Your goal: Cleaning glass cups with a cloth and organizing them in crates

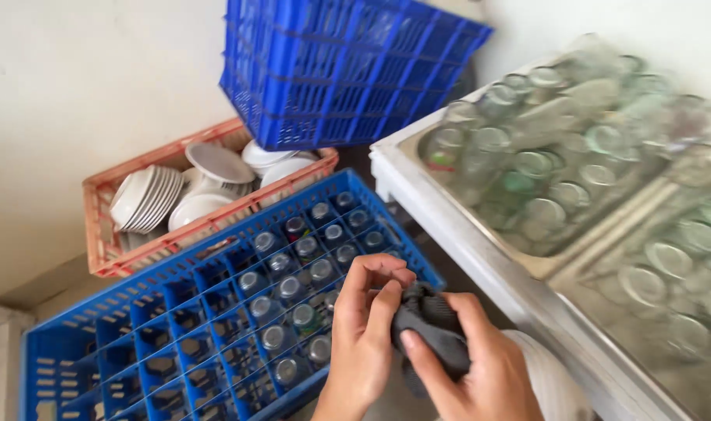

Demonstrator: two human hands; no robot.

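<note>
Above the near right corner of the blue compartment crate point(137, 343), both hands meet on a dark grey cloth-like item point(437, 327), possibly a glove or rag; the fabric is bunched and its exact kind cannot be told. The left hand point(363, 327) has its fingers curled, thumb and fingertips pinching the item's upper edge. The right hand point(472, 366) is wrapped around the item from below, thumb pressed across its front. The step in hand appears to be gripping or adjusting this cloth. The next move likely calls for a firm pinch by the left hand while the right keeps the bundle steady.

Directly beneath, the crate holds upturned glasses point(293, 288) standing one per compartment along its right side; the left compartments show none. Beyond its far edge sits an orange crate point(98, 234) stacked with white plates and bowls point(184, 191). A second blue crate point(332, 70) rests tilted above it. Along the right, a steel sink point(464, 242) holds many glasses point(542, 156) in water, blurred.
</note>
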